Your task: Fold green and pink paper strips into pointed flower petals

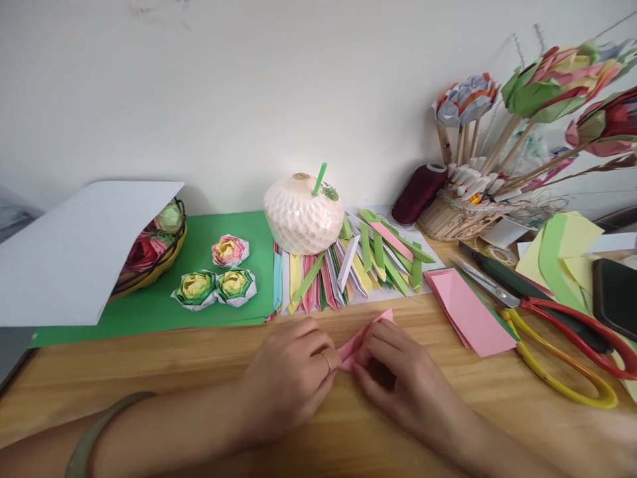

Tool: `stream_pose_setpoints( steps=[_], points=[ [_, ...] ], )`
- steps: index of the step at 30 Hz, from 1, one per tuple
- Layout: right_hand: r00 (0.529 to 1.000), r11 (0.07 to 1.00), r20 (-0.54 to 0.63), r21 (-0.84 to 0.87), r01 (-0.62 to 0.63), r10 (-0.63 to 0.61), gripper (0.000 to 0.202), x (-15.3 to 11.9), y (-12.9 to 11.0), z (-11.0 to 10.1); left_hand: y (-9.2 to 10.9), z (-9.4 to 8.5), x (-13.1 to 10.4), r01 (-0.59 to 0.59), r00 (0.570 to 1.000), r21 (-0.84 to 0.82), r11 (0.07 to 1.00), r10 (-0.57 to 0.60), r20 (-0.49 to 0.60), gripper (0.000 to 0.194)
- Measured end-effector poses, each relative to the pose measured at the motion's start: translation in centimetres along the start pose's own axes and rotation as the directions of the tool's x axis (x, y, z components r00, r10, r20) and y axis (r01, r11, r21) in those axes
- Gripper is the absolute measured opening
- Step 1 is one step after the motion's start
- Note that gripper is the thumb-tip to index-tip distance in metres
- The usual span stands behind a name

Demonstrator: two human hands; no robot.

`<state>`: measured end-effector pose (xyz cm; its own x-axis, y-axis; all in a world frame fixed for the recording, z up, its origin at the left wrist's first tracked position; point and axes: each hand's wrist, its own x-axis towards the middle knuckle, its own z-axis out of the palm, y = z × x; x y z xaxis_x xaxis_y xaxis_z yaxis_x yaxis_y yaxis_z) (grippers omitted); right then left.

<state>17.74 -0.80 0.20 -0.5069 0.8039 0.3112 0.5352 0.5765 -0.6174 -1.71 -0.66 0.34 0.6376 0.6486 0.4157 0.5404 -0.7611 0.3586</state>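
Observation:
A small strip of pink paper, partly folded, lies on the wooden table between my hands. My left hand has its fingers closed on the strip's left end; a ring and a bangle are on this side. The fingers of my right hand are curled round the right part, pinching it, and a pointed tip sticks out above them. Much of the paper is hidden under the fingers. Just beyond lies a pile of folded paper strips in several colours. To the right rests a stack of pink paper sheets.
Scissors with red and yellow handles lie at right, near a phone. A coconut-shaped object stands behind the strips. Paper flowers sit on green sheets. A basket holds flower stems; white paper covers another basket.

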Motion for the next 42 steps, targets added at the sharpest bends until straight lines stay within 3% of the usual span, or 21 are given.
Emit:
stream_pose_setpoints(
  steps=[13,16,21,28,32,35,39,42],
  points=[
    [1.000,0.996,-0.003,-0.093,0.011,-0.012,0.017,-0.1,0.2,-0.1,1.2,0.0,-0.9,-0.119,0.993,0.233,0.965,0.114,0.035,0.023],
    [0.994,0.990,0.086,-0.115,0.076,-0.066,0.011,-0.3,0.5,-0.9,1.2,0.2,-1.1,-0.142,0.990,0.282,0.949,0.143,0.018,0.024],
    [0.928,0.958,0.288,-0.091,0.271,-0.236,0.019,-0.4,0.6,-2.2,0.7,-0.1,-1.0,-0.132,0.991,0.377,0.917,0.116,0.065,0.023],
    [0.880,0.988,0.456,-0.015,0.154,-0.131,0.033,-0.1,-0.9,-2.3,0.1,-0.5,-0.3,-0.016,0.998,0.346,0.938,-0.005,0.058,0.020],
    [0.918,0.990,0.374,0.094,0.100,-0.129,0.024,-0.2,-0.6,-2.3,-0.2,-0.2,0.0,0.031,0.998,0.277,0.960,-0.045,0.044,0.027],
    [0.972,0.993,0.228,0.116,0.030,-0.056,0.028,-0.4,0.0,-2.1,-0.6,0.3,0.0,0.006,1.000,0.203,0.979,-0.002,-0.022,0.029],
    [0.989,0.990,0.055,-0.018,-0.138,0.139,0.021,-0.4,0.4,-1.6,-0.9,0.5,0.1,-0.107,0.989,0.217,0.970,0.126,-0.078,0.024],
    [0.982,0.968,-0.009,-0.167,-0.187,0.188,0.017,-0.1,0.3,-1.1,-0.9,0.2,0.2,-0.141,0.986,0.208,0.968,0.156,-0.061,0.022]
  ],
)
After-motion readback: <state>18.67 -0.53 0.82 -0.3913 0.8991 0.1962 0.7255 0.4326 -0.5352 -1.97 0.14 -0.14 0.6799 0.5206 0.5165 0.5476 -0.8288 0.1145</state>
